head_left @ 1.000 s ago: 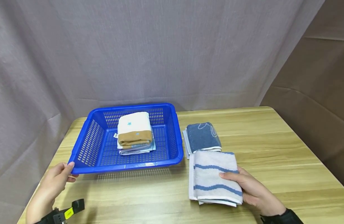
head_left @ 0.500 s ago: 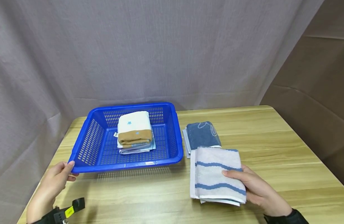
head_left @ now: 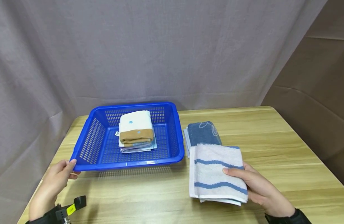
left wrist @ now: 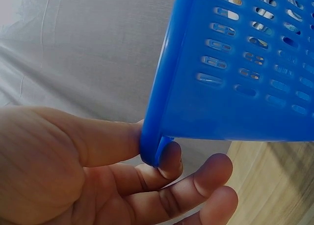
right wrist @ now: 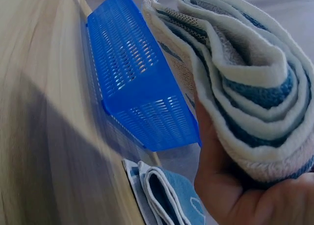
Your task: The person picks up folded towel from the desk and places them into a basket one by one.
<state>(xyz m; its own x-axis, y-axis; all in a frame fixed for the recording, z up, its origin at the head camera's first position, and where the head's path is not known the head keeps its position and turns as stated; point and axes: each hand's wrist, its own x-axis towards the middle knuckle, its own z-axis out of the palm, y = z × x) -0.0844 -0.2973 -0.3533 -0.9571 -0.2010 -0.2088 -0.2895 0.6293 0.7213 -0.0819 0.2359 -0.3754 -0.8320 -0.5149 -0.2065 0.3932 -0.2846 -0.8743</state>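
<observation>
My left hand point(head_left: 55, 179) pinches the near left corner of a blue plastic basket point(head_left: 104, 166); the left wrist view shows the thumb over its rim point(left wrist: 164, 82) and a fingertip beneath. On the right, my right hand point(head_left: 259, 188) holds a folded white towel point(head_left: 216, 174) with wavy blue stripes by its right side, thumb on top. Its thick folded layers point(right wrist: 265, 117) face the right wrist camera, and this towel looks raised off the table. Inside the basket lies a small stack of folded towels point(head_left: 136, 124), a white and brown one with blue stars uppermost.
Just right of the basket, a folded dark blue towel point(head_left: 202, 133) lies on the wooden table point(head_left: 272, 146), partly covered in the head view by the striped towel. Grey cloth point(head_left: 172, 53) hangs behind the table, and brown material point(head_left: 323, 81) stands along the right.
The striped towel and my right hand have shifted slightly to the right, with the towel's far edge coming up over more of the dark blue towel. My left hand keeps its grip on the basket.
</observation>
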